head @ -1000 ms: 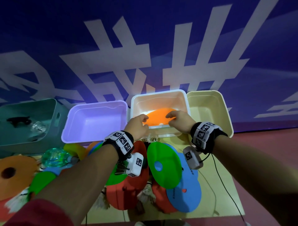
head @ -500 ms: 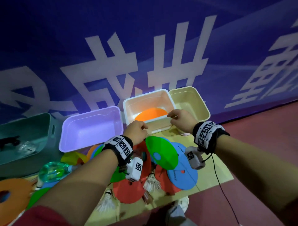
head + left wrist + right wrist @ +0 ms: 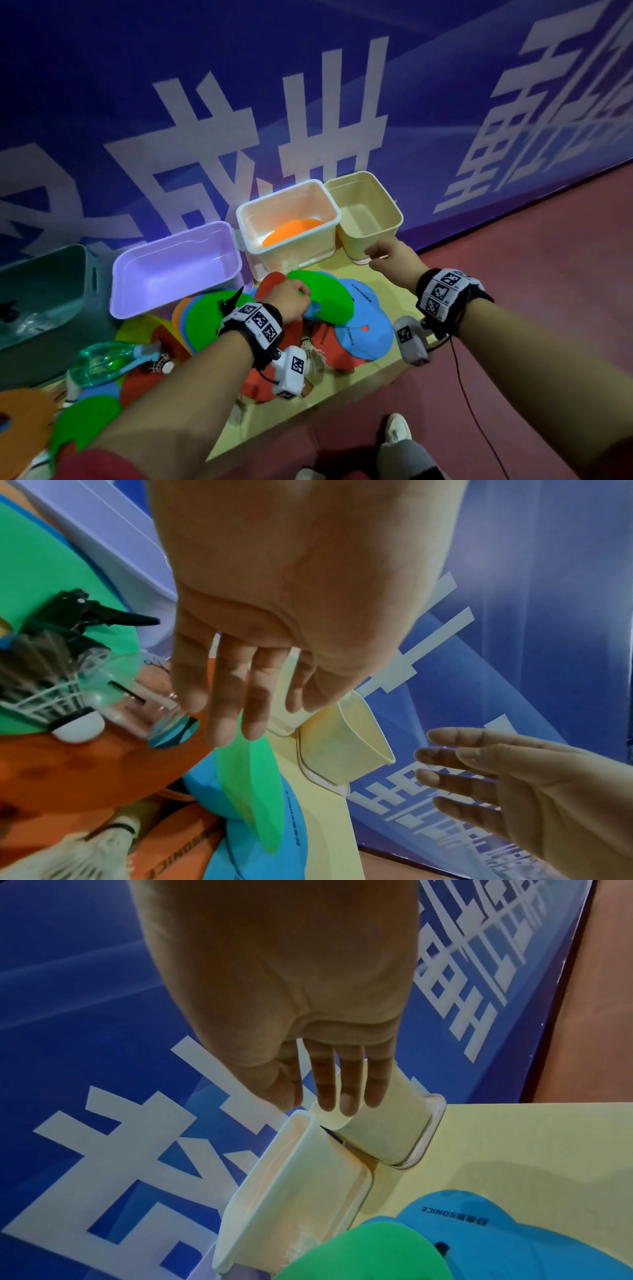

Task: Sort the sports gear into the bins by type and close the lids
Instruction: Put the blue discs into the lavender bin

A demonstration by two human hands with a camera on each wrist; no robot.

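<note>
Four open bins stand in a row along the far edge of a low yellow platform [image 3: 373,308], against a blue wall with large white characters. From left to right: a teal bin [image 3: 44,291], a lilac bin [image 3: 171,270], a white bin [image 3: 287,222] and a cream bin [image 3: 366,209]. The white and cream bins sit just beside each other, each with its long axis running from near to far. An orange disc [image 3: 291,231] lies inside the white bin, leaning up against its far right wall.

In front of the bins, flat foam discs lie in an overlapping heap. A green disc [image 3: 325,298] sits tilted at the top of the pile, its far edge close to the white bin's near wall (from the left wrist camera it shows edge-on, a thin green sliver). A blue disc [image 3: 363,329] with printed lettering lies flat beneath it to the right, and red discs [image 3: 260,380] spread nearer. Feathered shuttlecocks [image 3: 311,356] lie among the discs, and a clear green spray bottle [image 3: 106,359] lies on its side at the left, its long axis running left to right.

The left hand [image 3: 291,305] is over the pile with relaxed fingers [image 3: 222,712] stretched down, touching or nearly touching the green disc; they are not curled round it. The right hand [image 3: 394,257] hangs in the air just near of the cream bin, its fingers [image 3: 346,1085] straight and together, holding nothing.

A white shoe [image 3: 397,431] shows on the red floor below.
</note>
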